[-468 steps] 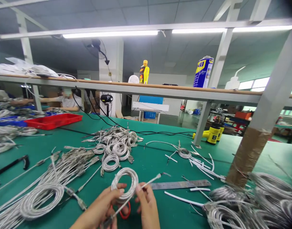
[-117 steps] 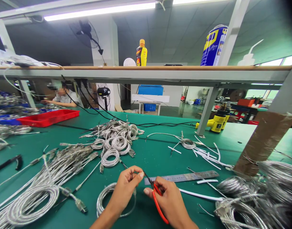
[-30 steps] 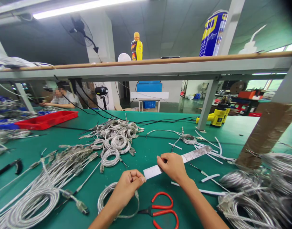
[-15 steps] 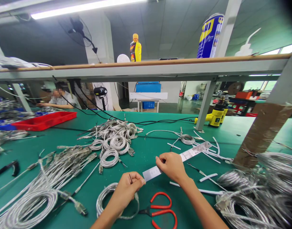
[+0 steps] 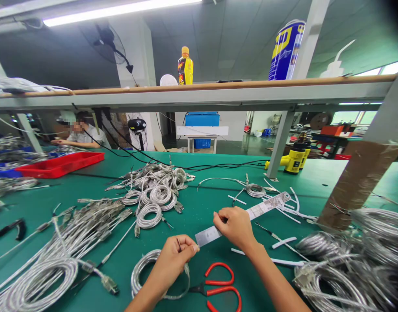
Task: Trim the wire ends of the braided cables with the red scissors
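My left hand (image 5: 174,258) is closed in a pinch on the thin dark end of a silver cable, whose coil (image 5: 143,275) lies on the green table under my wrist. A steel ruler (image 5: 247,215) is gripped near its middle by my right hand (image 5: 235,227), fingers curled over it. The ruler's near end sits right beside my left fingertips. Red-handled scissors (image 5: 221,286) lie on the table between my forearms.
Coiled silver cables are heaped at centre (image 5: 160,187), left (image 5: 52,255) and right (image 5: 345,264). White strips (image 5: 283,212) lie behind the ruler. A taped post (image 5: 358,182) stands at right. A red tray (image 5: 60,163) and a seated person (image 5: 78,134) are at far left.
Since a second ago my right hand has drawn the ruler slightly nearer my left fingertips. Earlier, the scissors were in my right hand; now they lie on the table.
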A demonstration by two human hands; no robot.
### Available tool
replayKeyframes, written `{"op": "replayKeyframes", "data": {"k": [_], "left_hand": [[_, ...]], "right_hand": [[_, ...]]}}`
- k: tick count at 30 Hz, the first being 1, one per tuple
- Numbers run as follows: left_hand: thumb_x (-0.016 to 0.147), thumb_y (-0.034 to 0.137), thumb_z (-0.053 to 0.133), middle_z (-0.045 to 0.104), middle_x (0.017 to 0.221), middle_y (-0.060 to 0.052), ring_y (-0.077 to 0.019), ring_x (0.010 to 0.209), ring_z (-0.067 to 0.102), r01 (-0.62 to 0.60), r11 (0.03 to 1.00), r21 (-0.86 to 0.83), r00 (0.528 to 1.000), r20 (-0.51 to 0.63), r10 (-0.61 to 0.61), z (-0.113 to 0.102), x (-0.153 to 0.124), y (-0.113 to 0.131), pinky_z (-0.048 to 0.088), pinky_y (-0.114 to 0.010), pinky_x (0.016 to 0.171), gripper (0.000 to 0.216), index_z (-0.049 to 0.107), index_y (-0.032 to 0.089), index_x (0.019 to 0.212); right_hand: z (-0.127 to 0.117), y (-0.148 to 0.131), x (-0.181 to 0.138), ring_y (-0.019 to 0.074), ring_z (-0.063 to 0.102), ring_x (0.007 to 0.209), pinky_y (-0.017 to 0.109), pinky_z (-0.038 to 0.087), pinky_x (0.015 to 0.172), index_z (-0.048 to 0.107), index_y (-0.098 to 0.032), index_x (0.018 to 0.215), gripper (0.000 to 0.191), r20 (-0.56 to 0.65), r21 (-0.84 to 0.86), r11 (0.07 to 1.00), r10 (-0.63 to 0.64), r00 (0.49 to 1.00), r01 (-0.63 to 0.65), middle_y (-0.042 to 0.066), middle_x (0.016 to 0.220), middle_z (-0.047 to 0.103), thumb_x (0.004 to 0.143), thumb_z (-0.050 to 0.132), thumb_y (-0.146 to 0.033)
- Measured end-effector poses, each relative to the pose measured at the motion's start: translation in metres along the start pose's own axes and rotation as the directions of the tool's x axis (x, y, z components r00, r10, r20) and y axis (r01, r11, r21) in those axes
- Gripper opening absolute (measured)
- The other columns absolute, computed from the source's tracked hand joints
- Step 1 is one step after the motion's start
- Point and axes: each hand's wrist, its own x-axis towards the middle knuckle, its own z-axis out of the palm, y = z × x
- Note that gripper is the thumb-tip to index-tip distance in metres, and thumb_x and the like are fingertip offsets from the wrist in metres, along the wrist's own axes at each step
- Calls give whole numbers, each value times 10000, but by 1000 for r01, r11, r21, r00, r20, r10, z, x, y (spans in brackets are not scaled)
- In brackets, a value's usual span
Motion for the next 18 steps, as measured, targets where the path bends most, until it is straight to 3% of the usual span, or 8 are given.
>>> {"op": "replayKeyframes", "data": {"k": [5,10,14,18], "left_hand": [[596,415,611,253,371,122,3,311,117,12,997,-77,1000,10,-11,1,0,1,85,-155,316,304,513,128,617],[599,390,622,533,476,43,-8,279,283,-6,969,-246,1000,9,9,3,3,-6,200,-156,339,379,458,163,855],[635,367,595,612,572,-9,-23,307,379,-10,964,-265,1000,-7,9,4,2,-9,238,-153,362,299,423,167,776],[680,370,548,587,501,3,0,255,315,-23,973,-231,999,31,31,7,-1,-6,171,-145,321,241,476,140,693]], "right_hand": [[2,3,-1,68,379,413,241,150,476,451,-158,392,370,-13,-5,999,36,999,-36,-29,404,486,745,401,-260],[7,10,-4,70,369,400,246,121,453,441,-157,389,392,-38,-26,994,110,993,-111,-29,389,460,754,396,-293],[7,15,-5,77,372,403,248,109,450,438,-157,390,399,-59,-44,985,162,985,-164,-23,392,460,757,388,-304],[6,17,-3,76,366,402,249,109,448,444,-158,389,401,-54,-44,984,172,984,-174,-22,393,457,757,384,-306]]}}
